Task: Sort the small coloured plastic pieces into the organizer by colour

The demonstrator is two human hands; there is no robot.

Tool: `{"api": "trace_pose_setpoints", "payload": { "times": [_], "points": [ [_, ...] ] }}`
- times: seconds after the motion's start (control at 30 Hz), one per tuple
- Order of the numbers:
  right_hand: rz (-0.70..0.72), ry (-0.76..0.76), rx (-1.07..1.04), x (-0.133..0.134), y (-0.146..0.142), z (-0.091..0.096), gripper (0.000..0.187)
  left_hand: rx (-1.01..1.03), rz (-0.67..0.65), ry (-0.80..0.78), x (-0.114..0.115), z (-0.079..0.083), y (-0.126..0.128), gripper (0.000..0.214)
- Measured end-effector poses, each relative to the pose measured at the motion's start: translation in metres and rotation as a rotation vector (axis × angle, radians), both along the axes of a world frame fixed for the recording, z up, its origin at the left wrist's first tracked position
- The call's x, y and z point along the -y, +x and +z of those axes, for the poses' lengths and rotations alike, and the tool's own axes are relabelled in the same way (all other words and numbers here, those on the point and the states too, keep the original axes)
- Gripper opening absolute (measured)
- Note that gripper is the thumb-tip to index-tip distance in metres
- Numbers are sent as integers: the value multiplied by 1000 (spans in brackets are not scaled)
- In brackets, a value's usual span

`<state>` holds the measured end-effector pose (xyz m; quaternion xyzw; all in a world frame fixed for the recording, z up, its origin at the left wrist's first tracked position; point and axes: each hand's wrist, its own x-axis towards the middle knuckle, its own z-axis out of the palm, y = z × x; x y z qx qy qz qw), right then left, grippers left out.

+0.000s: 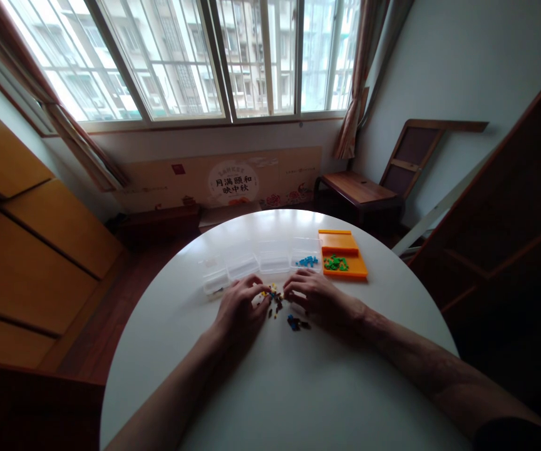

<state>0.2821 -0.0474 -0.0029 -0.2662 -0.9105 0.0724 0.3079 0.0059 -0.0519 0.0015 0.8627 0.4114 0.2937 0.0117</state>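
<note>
A small heap of tiny coloured pieces (280,307) lies on the round white table (298,388), yellow, dark and blue among them. My left hand (240,310) rests at the heap's left side, fingers curled and pinched at the pieces. My right hand (317,297) lies at the heap's right side, fingers bent down onto the pieces. What either hand holds is too small to make out. Behind the hands stands a row of clear plastic boxes (261,263); the rightmost holds blue pieces (307,260). An orange tray (345,254) beside it holds green pieces (336,264).
A low wooden bench (357,188) and a leaning frame stand at the back right. A printed cardboard panel (233,178) runs under the window. Wooden cabinets (26,238) line the left wall. A dark wooden structure (510,207) rises on the right.
</note>
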Motion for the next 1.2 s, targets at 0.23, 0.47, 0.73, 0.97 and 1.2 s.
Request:
{"api": "trace_pose_setpoints", "payload": {
  "times": [0.23, 0.47, 0.73, 0.97, 1.2],
  "points": [
    [-340, 51, -214, -12, 16, -5, 11, 0, -17, 23, -1, -2, -2, 11],
    [-652, 111, -257, -31, 37, -14, 11, 24, -23, 33, -2, 0, -2, 17],
    [-299, 80, -211, -9, 16, -1, 15, 278, -130, -165, 0, 1, 4, 19],
    [11, 110, -101, 1, -2, 1, 11, 458, -266, -372, 7, 2, 17, 24],
    [50, 181, -156, 0, -2, -2, 7, 495, -303, -420, 9, 4, 21, 25]
  ]
}}
